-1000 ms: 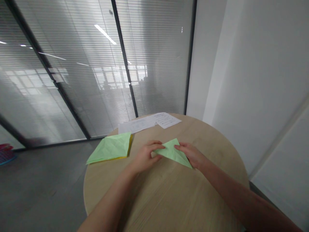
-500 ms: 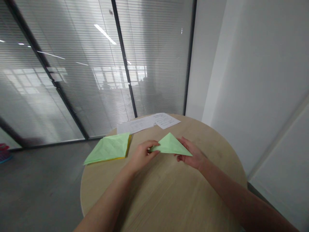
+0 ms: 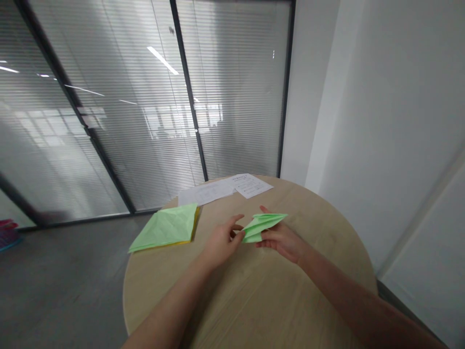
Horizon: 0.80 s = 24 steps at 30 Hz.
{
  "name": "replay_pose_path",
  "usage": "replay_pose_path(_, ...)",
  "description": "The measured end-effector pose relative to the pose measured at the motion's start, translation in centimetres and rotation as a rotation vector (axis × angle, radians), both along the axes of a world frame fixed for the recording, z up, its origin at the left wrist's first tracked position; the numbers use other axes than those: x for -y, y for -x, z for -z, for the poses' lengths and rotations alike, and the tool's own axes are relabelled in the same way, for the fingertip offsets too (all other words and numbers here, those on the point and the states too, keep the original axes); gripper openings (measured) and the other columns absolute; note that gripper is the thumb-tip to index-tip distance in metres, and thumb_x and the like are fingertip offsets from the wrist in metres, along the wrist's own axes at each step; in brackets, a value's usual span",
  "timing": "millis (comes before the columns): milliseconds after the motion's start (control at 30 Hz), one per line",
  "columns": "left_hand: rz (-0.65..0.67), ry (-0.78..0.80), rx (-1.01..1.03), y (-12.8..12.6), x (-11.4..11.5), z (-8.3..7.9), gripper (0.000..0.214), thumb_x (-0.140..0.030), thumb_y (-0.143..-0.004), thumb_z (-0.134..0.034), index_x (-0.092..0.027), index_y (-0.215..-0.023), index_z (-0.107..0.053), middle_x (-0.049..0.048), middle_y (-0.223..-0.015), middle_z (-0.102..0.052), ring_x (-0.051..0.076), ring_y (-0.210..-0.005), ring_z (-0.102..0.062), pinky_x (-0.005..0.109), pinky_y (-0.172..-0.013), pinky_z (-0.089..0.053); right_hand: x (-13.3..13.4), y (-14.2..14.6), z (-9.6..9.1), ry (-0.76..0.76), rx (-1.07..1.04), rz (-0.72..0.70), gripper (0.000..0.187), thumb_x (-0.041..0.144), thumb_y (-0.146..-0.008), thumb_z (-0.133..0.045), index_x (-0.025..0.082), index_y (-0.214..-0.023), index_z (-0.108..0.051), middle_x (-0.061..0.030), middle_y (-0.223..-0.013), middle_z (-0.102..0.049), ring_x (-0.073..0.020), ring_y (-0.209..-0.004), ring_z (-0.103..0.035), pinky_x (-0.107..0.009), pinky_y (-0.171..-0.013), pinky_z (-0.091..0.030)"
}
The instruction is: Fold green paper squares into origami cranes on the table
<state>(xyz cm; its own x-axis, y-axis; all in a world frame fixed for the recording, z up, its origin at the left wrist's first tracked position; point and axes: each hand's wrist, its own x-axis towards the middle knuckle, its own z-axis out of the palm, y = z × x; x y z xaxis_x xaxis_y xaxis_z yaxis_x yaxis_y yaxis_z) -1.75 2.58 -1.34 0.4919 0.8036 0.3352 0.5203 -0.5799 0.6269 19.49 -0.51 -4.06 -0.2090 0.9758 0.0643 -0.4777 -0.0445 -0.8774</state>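
Note:
A light green sheet of folded paper is held above the table, tilted so its layered folds show. My right hand grips it from the right, some fingers in front of the paper and one fingertip showing behind its top edge. At the paper's lower left corner, the thumb of my left hand presses with a finger close behind, while the index finger is lifted off. The fingers behind the paper are partly hidden.
A round wooden table lies under my hands. To the left, a larger green paper rests over something yellow. Printed white sheets lie at the far edge. Glass partitions with blinds and a white wall stand beyond.
The green paper has turned from a flat triangle facing me to a tilted position with its folds visible. My left hand has shifted slightly right and its index finger has lifted.

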Motion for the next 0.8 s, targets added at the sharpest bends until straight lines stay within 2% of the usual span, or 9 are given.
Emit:
replay_pose_path(200, -0.097, -0.102, -0.196, -0.7, 1.2, -0.6, 0.066, -0.033, -0.092, -0.054, -0.021, -0.153, -0.033, 0.0069, -0.105, -0.077, 0.024, -0.095, -0.071, 0.036, -0.086, -0.051, 0.2, 0.5, 0.4, -0.022, 0.066, -0.053, 0.108, 0.02, -0.068, -0.085, 0.042, -0.154, -0.023, -0.003, -0.121, -0.063, -0.0177, -0.094, -0.068, -0.032, -0.076, -0.059)
replay_pose_path(333, -0.128, -0.11, -0.291, -1.5, 1.7, -0.5, 0.069, -0.034, -0.091, -0.055, -0.021, -0.154, -0.031, 0.0087, -0.111, -0.076, 0.028, -0.102, -0.07, 0.039, -0.088, -0.05, 0.2, 1.2, 0.9, -0.048, 0.192, -0.041, 0.109, 0.026, -0.074, -0.08, 0.038, -0.157, -0.011, -0.0053, -0.125, -0.063, -0.0189, -0.099, -0.066, -0.028, -0.072, -0.057)
replay_pose_path(433, -0.169, -0.105, -0.328, -2.1, 1.7, -0.1, 0.065, -0.032, -0.091, -0.053, -0.021, -0.153, -0.035, 0.0102, -0.112, -0.075, 0.028, -0.1, -0.07, 0.038, -0.086, -0.051, 0.0, 2.1, 1.2, -0.032, 0.274, 0.033, 0.105, 0.023, -0.077, -0.072, 0.034, -0.159, -0.007, -0.0062, -0.122, -0.066, -0.0192, -0.093, -0.067, -0.027, -0.066, -0.056)
replay_pose_path(567, -0.229, -0.129, -0.343, -2.8, 1.8, 0.2, 0.06, -0.026, -0.091, -0.051, -0.022, -0.15, -0.041, 0.0124, -0.119, -0.072, 0.025, -0.092, -0.072, 0.035, -0.081, -0.052, -0.4, 3.3, 1.4, -0.03, 0.326, 0.146, 0.096, 0.021, -0.077, -0.06, 0.033, -0.159, -0.012, -0.0061, -0.125, -0.065, -0.02, -0.091, -0.067, -0.029, -0.066, -0.057)
replay_pose_path(700, -0.228, -0.178, -0.322, -3.2, 2.0, 0.1, 0.06, -0.016, -0.086, -0.052, -0.021, -0.145, -0.047, 0.0108, -0.136, -0.063, 0.025, -0.105, -0.069, 0.034, -0.09, -0.051, -0.8, 4.0, 1.9, -0.02, 0.358, 0.205, 0.083, 0.028, -0.081, -0.055, 0.03, -0.157, -0.022, -0.0077, -0.128, -0.063, -0.022, -0.091, -0.068, -0.03, -0.063, -0.058)
replay_pose_path(800, -0.204, -0.214, -0.324, -3.3, 2.1, 0.1, 0.052, -0.014, -0.089, -0.048, -0.021, -0.14, -0.053, 0.0094, -0.139, -0.061, 0.025, -0.111, -0.067, 0.035, -0.094, -0.051, -1.1, 4.3, 2.3, -0.015, 0.366, 0.236, 0.077, 0.03, -0.081, -0.055, 0.029, -0.154, -0.03, -0.0079, -0.126, -0.064, -0.0232, -0.089, -0.068, -0.029, -0.059, -0.057)
